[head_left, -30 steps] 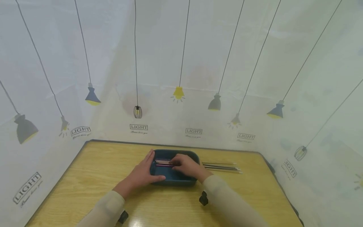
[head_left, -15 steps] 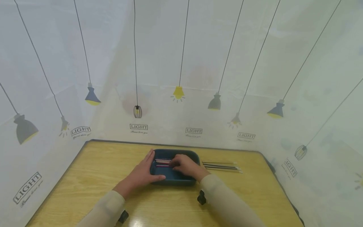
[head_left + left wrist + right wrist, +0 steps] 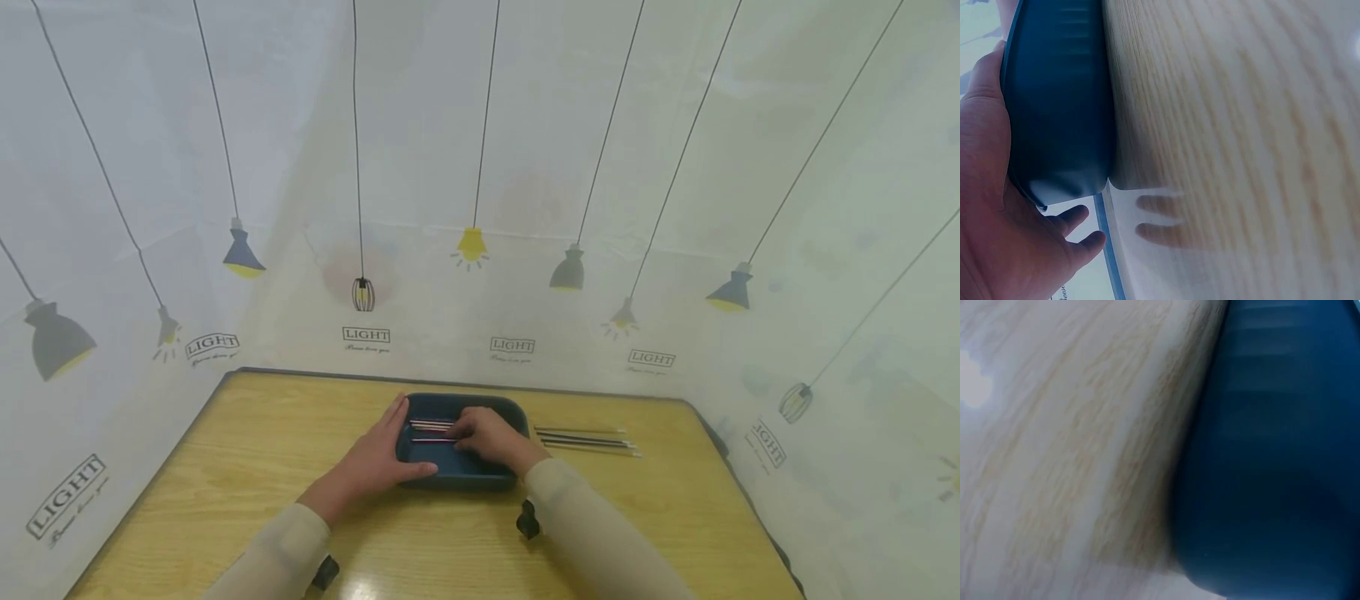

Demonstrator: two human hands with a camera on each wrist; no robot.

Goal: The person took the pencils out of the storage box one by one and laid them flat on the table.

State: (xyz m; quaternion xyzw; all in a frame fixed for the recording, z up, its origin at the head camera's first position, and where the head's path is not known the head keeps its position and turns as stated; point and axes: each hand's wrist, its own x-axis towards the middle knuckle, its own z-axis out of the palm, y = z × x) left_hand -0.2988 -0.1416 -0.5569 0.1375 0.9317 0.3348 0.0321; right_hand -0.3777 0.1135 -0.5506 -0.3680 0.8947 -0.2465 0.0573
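Observation:
A dark blue rectangular box point(image 3: 472, 482) stands on the table in the head view. My left hand point(image 3: 375, 454) spans its left end, fingers straight along the end wall and thumb over the near rim; the left wrist view shows the same hand point(image 3: 1022, 244) against the outer wall. Reaching inside, my right hand point(image 3: 487, 435) has its fingers bent and pinches the right part of a thin pencil-like stick point(image 3: 429, 440). Just beyond it lie several more thin sticks point(image 3: 429, 426), partly hidden by that hand. The right wrist view has only the box's outside point(image 3: 1272, 475) and the table.
Several dark and tan thin sticks point(image 3: 585, 439), some white-tipped, lie on the table right of the box. The wooden table point(image 3: 225, 467) ends at a white sheet point(image 3: 450, 167) printed with lamps, which rises at the back and both sides.
The nearer stick in the box has shifted slightly toward me, away from the others, with the right hand. The right forearm has moved a little left. The left hand stays put.

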